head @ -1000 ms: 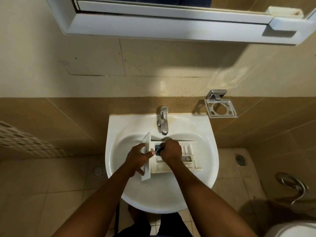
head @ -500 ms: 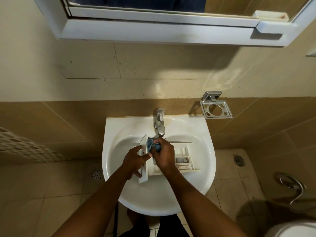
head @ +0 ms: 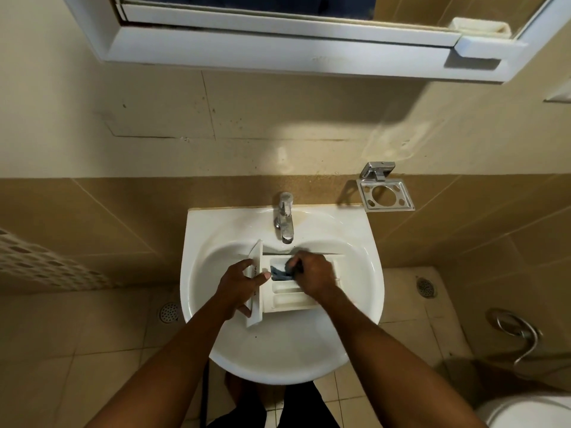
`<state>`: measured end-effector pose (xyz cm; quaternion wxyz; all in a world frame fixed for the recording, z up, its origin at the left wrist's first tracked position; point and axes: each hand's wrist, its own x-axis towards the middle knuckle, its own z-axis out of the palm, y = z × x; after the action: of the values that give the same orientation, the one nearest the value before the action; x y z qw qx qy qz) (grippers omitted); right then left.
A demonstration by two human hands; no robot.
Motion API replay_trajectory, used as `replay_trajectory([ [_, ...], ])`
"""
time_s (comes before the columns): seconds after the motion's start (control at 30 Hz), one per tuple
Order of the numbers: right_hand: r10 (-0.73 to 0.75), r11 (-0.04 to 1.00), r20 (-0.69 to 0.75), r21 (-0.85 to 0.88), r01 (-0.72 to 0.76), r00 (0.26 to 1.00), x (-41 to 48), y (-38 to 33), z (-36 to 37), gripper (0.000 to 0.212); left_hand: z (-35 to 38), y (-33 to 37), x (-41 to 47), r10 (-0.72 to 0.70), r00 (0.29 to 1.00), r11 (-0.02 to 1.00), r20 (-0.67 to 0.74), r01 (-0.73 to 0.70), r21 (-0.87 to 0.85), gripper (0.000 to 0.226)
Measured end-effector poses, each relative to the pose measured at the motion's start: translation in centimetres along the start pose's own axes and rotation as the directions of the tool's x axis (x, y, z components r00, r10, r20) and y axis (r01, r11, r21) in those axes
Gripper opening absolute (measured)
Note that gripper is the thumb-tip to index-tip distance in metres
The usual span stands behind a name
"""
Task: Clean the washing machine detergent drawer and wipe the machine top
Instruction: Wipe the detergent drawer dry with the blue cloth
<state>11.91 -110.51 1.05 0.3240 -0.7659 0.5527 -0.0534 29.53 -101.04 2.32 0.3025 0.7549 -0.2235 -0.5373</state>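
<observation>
The blue cloth (head: 279, 273) has changed place. Half a second ago it was bunched up against the far end of the front panel (head: 255, 316), right under the tap (head: 285, 220); now it is down inside the compartment next to that panel, and the right hand (head: 315, 273) has come down with it, fingers curled round the cloth and pressing it into the recess. A second ago it was in much the same low spot, so this reads as back-and-forth scrubbing, not a new step.

The detergent drawer (head: 290, 299) has hardly shifted. It lies across the middle of the sink (head: 278, 359), with the panel toward the left edge and the body reaching toward the right edge. The left hand (head: 239, 284) keeps its grip on the panel: thumb over the inner face, fingers wrapped behind.

For the task, the drawer cleaning looks to be in mid-course. The two long nearer compartments lie bare of the cloth, and the machine top is nowhere in view, so that wipe is not yet started.

There is dark lettering on the panel beside the left thumb — perhaps a wash label, but too small and tilted to read. No other writing or brand shows.
</observation>
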Motion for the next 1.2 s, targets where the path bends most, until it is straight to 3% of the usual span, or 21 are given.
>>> replay_trajectory([
  [0.13, -0.038, 0.976, 0.03, 0.216, 0.031, 0.999, -0.4, -2.9, 3.3, 0.022, 0.1, 0.0, 0.1, -0.013, 1.0, 1.0, -0.014, 0.013, -0.01, 0.077],
  [0.33, -0.033, 0.974, 0.11, 0.228, 0.007, 0.993, -0.1, -1.0, 1.8, 0.017, 0.1, 0.0, -0.2, 0.004, 1.0, 1.0, -0.029, -0.005, -0.018, 0.075],
  [0.43, -0.098, 0.993, 0.143, 0.077, 0.088, 0.985, 0.7, -0.1, -0.9, 0.008, 0.0, 0.0, -0.2, -0.007, 1.0, 1.0, -0.03, 0.006, -0.021, 0.078],
  [0.57, 0.007, 0.984, 0.276, -0.171, 0.042, 0.961, 1.0, 2.4, -3.6, 0.038, -0.1, -0.1, -0.2, -0.014, 0.999, 0.999, -0.032, 0.013, -0.03, 0.082],
  [0.63, 0.08, 0.983, 0.283, -0.179, -0.03, 0.956, 0.6, 2.9, -3.2, 0.062, -0.2, -0.1, -0.2, -0.008, 1.0, 1.0, -0.026, 0.008, -0.03, 0.081],
  [0.7, 0.086, 0.987, 0.221, -0.149, -0.054, 0.971, 0.3, 2.5, -1.8, 0.068, -0.2, -0.1, -0.2, -0.015, 1.0, 1.0, -0.024, 0.014, -0.025, 0.08],
  [0.87, -0.048, 0.997, 0.151, -0.047, 0.056, 0.987, 0.2, -0.3, 2.1, 0.023, -0.1, 0.1, -0.2, -0.019, 0.999, 1.0, -0.027, 0.019, -0.004, 0.076],
  [0.97, -0.188, 0.982, 0.15, 0.047, 0.183, 0.971, 0.1, -0.6, 2.4, 0.015, 0.0, 0.2, -0.1, -0.016, 1.0, 1.0, -0.026, 0.016, 0.001, 0.075],
  [1.03, -0.196, 0.981, 0.165, 0.036, 0.192, 0.967, 0.4, 0.4, 1.4, 0.014, 0.0, 0.1, 0.0, -0.017, 1.0, 1.0, -0.024, 0.017, -0.002, 0.075],
  [1.2, 0.029, 0.936, 0.166, -0.351, 0.031, 0.986, 1.4, 4.0, -1.8, 0.022, -0.2, -0.3, 0.1, -0.019, 1.0, 0.999, -0.016, 0.018, -0.029, 0.076],
])
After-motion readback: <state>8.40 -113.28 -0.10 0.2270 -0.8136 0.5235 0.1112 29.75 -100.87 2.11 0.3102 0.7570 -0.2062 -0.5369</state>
